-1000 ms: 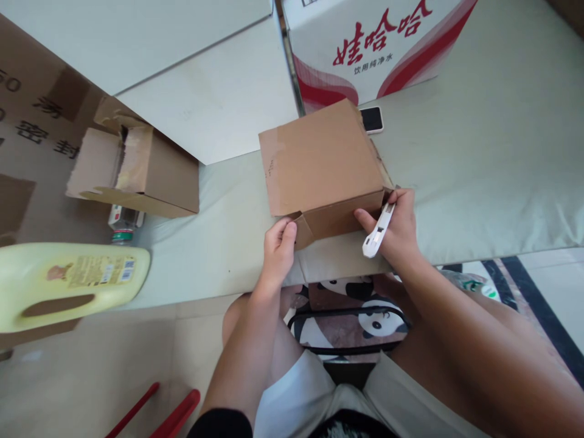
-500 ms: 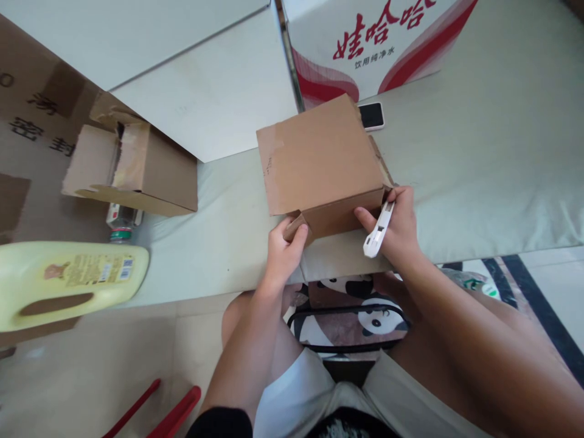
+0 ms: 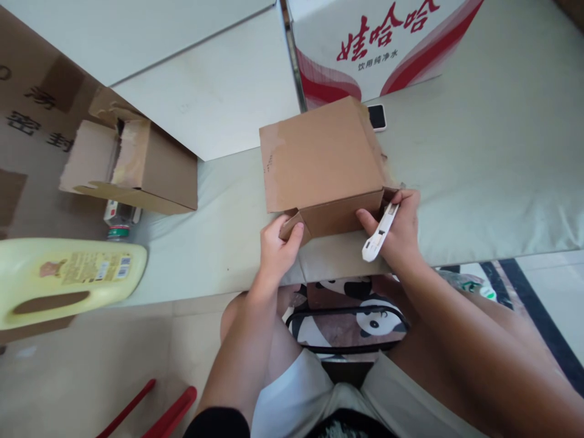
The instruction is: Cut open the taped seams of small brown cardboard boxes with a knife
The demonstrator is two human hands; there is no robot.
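the left hand [image 3: 279,250] is closed on a small brown cardboard flap [image 3: 289,225], pinched between thumb and fingers, at the near left corner of a brown, rectangular cardboard carton [image 3: 322,159]. the carton lies just ahead of both hands on a pale grey-green covered bench [image 3: 479,170], its longer side seemingly running left to right, slightly askew. the right hand [image 3: 402,234] is closed around a slim white utility knife [image 3: 378,238], its fingers at the carton's near right corner; neither hand is clearly nearer. past the carton's right side lies a dark-screened, pale-rimmed phone [image 3: 378,117]; behind stands a white box with red lettering [image 3: 378,55]. well to the left is a torn brown cardboard box [image 3: 170,169].
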